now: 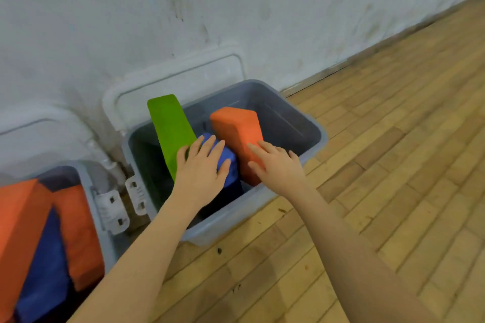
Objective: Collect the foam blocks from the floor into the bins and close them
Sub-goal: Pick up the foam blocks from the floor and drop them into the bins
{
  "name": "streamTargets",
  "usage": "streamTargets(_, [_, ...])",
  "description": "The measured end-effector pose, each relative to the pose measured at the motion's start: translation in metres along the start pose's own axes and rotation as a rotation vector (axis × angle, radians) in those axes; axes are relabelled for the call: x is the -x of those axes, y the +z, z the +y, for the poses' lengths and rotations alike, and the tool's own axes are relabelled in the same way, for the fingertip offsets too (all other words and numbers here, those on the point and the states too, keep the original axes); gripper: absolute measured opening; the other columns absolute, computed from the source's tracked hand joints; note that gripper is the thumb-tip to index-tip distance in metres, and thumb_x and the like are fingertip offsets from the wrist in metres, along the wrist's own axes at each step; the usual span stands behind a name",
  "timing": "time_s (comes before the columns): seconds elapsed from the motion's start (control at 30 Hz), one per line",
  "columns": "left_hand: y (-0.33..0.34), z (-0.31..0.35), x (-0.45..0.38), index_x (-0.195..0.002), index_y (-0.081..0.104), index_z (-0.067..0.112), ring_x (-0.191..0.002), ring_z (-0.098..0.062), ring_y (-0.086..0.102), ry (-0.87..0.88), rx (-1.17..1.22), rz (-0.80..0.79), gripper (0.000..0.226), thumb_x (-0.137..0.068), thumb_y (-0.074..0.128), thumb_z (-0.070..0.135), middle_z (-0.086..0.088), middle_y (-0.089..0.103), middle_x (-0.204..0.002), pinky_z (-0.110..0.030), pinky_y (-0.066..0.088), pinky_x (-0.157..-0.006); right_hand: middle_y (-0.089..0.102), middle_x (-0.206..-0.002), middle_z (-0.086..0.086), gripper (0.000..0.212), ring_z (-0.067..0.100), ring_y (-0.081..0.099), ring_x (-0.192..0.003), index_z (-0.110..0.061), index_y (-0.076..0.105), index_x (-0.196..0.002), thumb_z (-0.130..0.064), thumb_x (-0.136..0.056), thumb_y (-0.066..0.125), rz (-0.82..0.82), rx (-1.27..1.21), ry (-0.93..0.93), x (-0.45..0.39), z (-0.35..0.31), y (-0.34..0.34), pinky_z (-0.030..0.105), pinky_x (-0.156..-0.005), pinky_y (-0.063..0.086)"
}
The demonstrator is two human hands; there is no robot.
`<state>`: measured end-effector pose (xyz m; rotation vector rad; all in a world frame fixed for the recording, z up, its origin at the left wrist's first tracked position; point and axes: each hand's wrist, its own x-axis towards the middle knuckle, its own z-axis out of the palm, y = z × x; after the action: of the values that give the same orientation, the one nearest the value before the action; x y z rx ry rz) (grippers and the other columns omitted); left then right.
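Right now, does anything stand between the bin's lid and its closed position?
Yes. The green block and the orange block stick up above the rim of the bin, under where the open lid would come down.

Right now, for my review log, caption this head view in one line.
Left hand presses blue block, right hand pushes orange block into the open grey bin.
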<state>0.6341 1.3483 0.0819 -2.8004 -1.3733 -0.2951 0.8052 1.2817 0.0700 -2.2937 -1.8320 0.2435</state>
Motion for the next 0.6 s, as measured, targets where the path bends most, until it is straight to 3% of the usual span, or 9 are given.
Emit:
streamTargets(0.13, [0.003,0.042,-0.004,-0.106,0.068,0.009,-0.110,-0.032,0.059,0.089,0.062,0.026,0.047,-0.083,0.035,0.034,-0.011,0.066,-0.114,-0.046,0.040,-0.091,0.048,-0.136,-0.005,0.040,0.024,0.053,-0.114,-0.030,0.043,-0.138,-0.037,-0.098,0.040,0.176,-0.105,0.054,0.030,0.036,-0.008,0.043,-0.090,0.045])
streamTargets(0.23, [0.006,0.093,-0.006,-0.105,0.069,0.010,-0.100,-0.026,0.064,0.226,0.172,-0.020,0.045,-0.083,0.038,0.034,-0.008,0.068,-0.110,-0.036,0.029,-0.088,0.051,-0.132,-0.007,0.038,0.019,0.054,-0.111,-0.029,0.044,-0.136,-0.036,-0.099,0.037,0.231,-0.129,0.168,0.077,0.077,-0.020,0.033,-0.078,0.047])
streamTargets(0.33, [0.012,0.166,-0.007,-0.100,0.069,0.009,-0.088,-0.029,0.066,0.411,0.221,-0.068,0.042,-0.082,0.039,0.032,-0.008,0.070,-0.101,-0.038,0.039,-0.078,0.053,-0.127,-0.006,0.037,0.019,0.054,-0.111,-0.031,0.045,-0.134,-0.037,-0.099,0.035,0.268,-0.104,0.353,0.139,0.126,-0.034,0.034,-0.075,0.047])
streamTargets(0.47, [0.019,0.292,0.022,-0.120,0.060,0.011,-0.107,-0.034,0.058,0.618,0.283,-0.127,0.049,-0.088,0.035,0.037,-0.010,0.063,-0.119,-0.044,0.038,-0.088,0.054,-0.125,-0.005,0.037,0.018,0.055,-0.109,-0.027,0.047,-0.133,-0.036,-0.099,0.034,0.330,-0.058,0.610,0.255,0.195,-0.052,0.032,-0.073,0.049])
streamTargets(0.6, [0.025,0.429,0.089,-0.129,0.053,0.015,-0.117,-0.031,0.048,0.822,0.375,-0.176,0.039,-0.095,0.043,0.031,-0.007,0.056,-0.129,-0.043,0.035,-0.098,0.056,-0.121,-0.004,0.036,0.017,0.056,-0.106,-0.025,0.051,-0.130,-0.034,-0.099,0.037,0.416,-0.092,0.855,0.404,0.258,-0.065,0.030,-0.073,0.047])
